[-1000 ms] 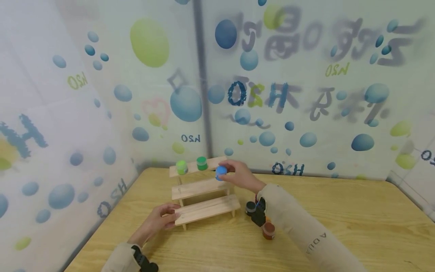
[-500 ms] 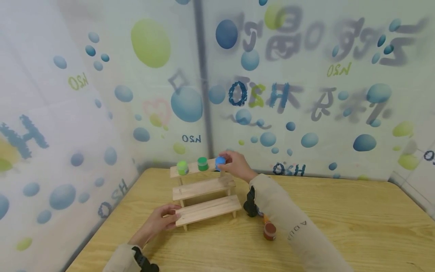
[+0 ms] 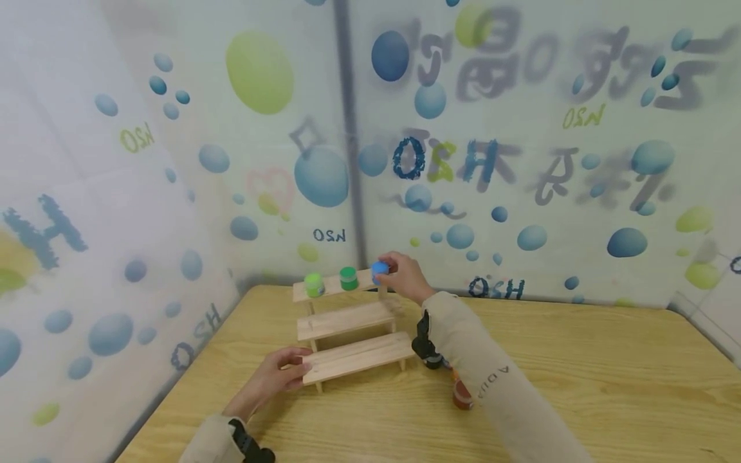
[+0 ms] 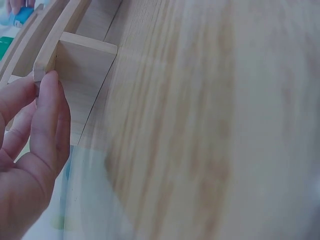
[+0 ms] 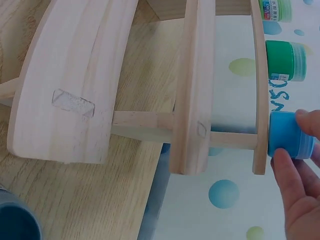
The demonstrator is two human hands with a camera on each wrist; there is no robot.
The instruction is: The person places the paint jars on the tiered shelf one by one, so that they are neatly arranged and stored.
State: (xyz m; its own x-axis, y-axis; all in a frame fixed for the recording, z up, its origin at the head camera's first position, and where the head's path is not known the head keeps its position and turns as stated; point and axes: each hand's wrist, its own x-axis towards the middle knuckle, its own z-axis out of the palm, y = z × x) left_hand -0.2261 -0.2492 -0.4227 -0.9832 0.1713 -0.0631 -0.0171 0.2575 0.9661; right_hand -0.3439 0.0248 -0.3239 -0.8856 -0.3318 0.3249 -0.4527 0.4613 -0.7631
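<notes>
A three-tier wooden stand [image 3: 359, 359] sits on the table. My left hand [image 3: 272, 376] pinches the left end of its lowest board between thumb and fingers, as the left wrist view shows close up. At the right end of the top board, my right hand [image 3: 410, 280] holds a blue paint jar [image 5: 285, 134] by its sides, the jar's base right at the board. Along the same board stand a dark green jar [image 3: 348, 278] in the middle and a lime green jar [image 3: 314, 285] at the left. The two lower boards hold no jars.
Right of the stand, a reddish-brown jar [image 3: 461, 396] stands on the wooden table [image 3: 579, 360], partly behind the right sleeve. A dark jar [image 5: 17, 222] is nearer the stand. A printed sheet [image 3: 521, 193] rises behind the table's back edge.
My right hand has raised the blue jar from over the middle tier to the right end of the top board. My left hand stays at the stand's lowest board.
</notes>
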